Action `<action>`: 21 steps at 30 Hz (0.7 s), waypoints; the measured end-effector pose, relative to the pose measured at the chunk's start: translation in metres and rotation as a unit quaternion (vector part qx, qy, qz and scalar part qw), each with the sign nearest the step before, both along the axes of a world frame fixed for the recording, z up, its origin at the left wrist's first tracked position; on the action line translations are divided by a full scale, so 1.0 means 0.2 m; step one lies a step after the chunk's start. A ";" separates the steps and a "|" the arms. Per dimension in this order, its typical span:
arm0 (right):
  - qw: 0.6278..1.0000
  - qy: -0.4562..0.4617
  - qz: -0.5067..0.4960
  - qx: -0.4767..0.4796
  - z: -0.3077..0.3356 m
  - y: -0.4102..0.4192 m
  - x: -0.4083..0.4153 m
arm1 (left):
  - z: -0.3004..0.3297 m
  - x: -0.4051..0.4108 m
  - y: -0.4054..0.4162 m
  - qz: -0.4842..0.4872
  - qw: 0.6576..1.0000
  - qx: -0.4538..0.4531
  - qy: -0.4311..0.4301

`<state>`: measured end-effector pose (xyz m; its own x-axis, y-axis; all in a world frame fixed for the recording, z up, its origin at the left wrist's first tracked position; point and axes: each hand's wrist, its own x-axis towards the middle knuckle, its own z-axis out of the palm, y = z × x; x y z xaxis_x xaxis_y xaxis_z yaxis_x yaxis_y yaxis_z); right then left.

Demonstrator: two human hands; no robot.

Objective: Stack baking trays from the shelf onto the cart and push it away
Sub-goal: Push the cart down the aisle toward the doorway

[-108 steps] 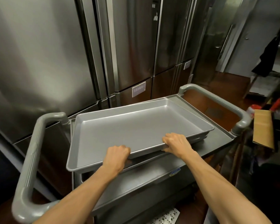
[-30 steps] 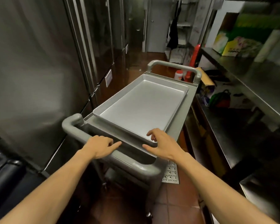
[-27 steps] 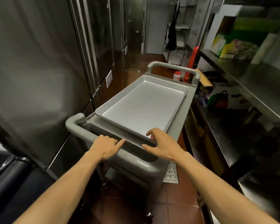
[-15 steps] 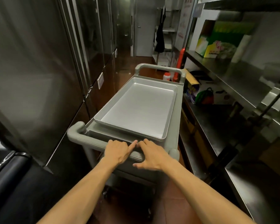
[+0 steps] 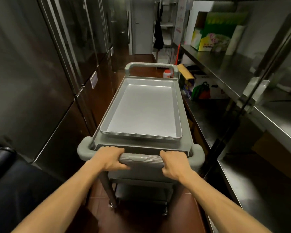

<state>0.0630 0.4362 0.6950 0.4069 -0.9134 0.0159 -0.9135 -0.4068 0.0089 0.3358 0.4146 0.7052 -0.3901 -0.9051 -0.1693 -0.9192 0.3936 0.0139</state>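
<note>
A grey metal cart (image 5: pixel 186 118) stands lengthwise in a narrow aisle, pointing away from me. A stack of silver baking trays (image 5: pixel 143 111) lies flat on its top shelf, the edges of lower trays showing under the top one. The cart's near handle (image 5: pixel 139 160) is a ribbed grey bar. My left hand (image 5: pixel 110 158) is closed around the bar's left part. My right hand (image 5: pixel 172 163) is closed around its right part. A second handle (image 5: pixel 151 65) arches over the cart's far end.
Tall steel fridge doors (image 5: pixel 45 68) line the left side. Steel shelving (image 5: pixel 238 76) runs along the right, with cardboard boxes (image 5: pixel 213 36) on top and bags (image 5: pixel 202 91) underneath. A white bottle (image 5: pixel 167 74) stands on the floor beyond the cart. A closed door (image 5: pixel 141 26) ends the aisle.
The cart has swung from sideways to lengthwise along the aisle. My hands left the tray's edge, reached the near handle close together, then spread apart and gripped it.
</note>
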 end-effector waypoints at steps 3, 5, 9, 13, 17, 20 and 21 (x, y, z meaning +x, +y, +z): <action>1.000 0.008 -0.002 -0.019 -0.01 0.02 -0.12 | -0.04 0.01 0.04 0.045 0.998 -0.038 -0.015; 0.999 0.022 0.014 -0.031 -0.02 0.02 -0.21 | -0.08 -0.08 0.08 0.052 0.996 -0.074 -0.014; 0.997 0.042 0.031 -0.049 -0.04 0.00 -0.36 | -0.12 -0.24 0.12 0.066 0.992 -0.107 -0.013; 0.996 0.052 0.031 -0.063 -0.05 -0.05 -0.45 | -0.12 -0.35 0.14 0.084 0.990 -0.113 -0.015; 0.996 0.050 0.040 -0.067 -0.05 -0.10 -0.48 | -0.13 -0.39 0.11 0.098 0.988 -0.122 -0.019; 0.996 0.045 0.045 -0.066 -0.05 -0.14 -0.47 | -0.13 -0.37 0.08 0.104 0.987 -0.120 -0.014; 0.996 0.044 0.047 -0.065 -0.05 -0.15 -0.47 | -0.13 -0.36 0.06 0.106 0.987 -0.120 -0.014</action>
<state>-0.0309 0.4056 0.6853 0.4954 -0.8637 0.0923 -0.8649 -0.4805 0.1452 0.2629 0.4271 0.6788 -0.1852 -0.9814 0.0514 -0.9801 0.1806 -0.0826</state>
